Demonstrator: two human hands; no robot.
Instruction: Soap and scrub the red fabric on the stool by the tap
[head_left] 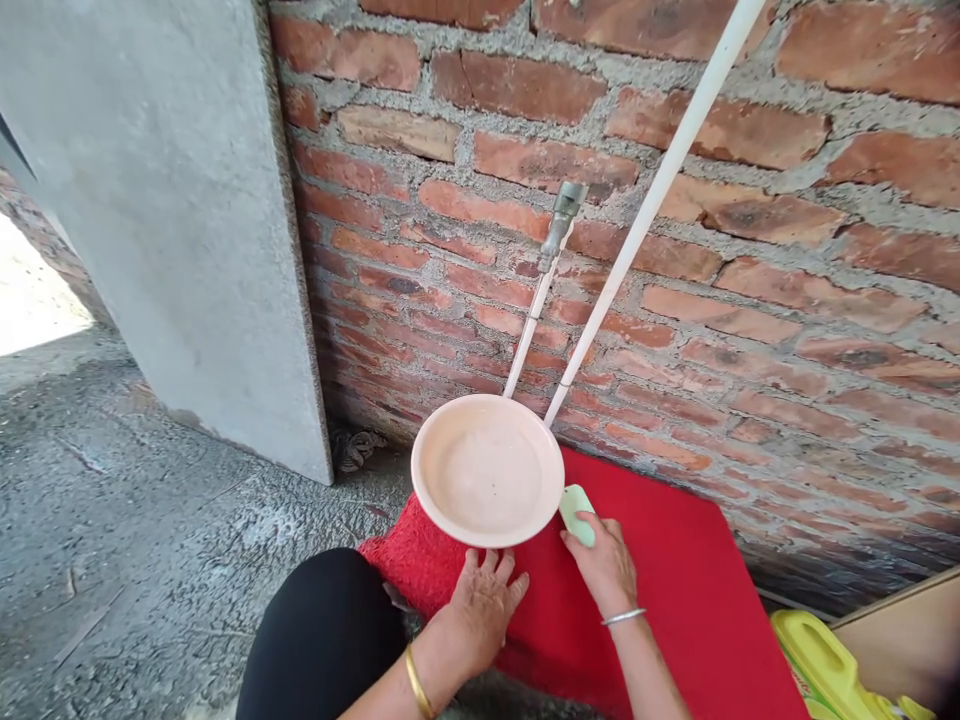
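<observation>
A pale pink basin [433,500] stands on a red-covered surface [667,570]; small specks show inside, and I cannot tell if it holds water. My left hand [484,608] lies below the basin's near rim, its fingers apart and its fingertips at the rim. Nothing shows in that hand. To the right of the basin, my right hand [606,565] grips a pale green rounded bar [576,508] that looks like soap, with its far end close to the rim. Textured red cloth [421,560] hangs under the basin's left side.
Behind the basin rises a brick wall [480,230]. A long white pipe [660,190] and a shorter one with a metal fitting [559,225] run along it. A grey slab [217,240] leans at left. A yellow jug [821,660] stands at lower right, and a black-clad knee [326,630] is in front.
</observation>
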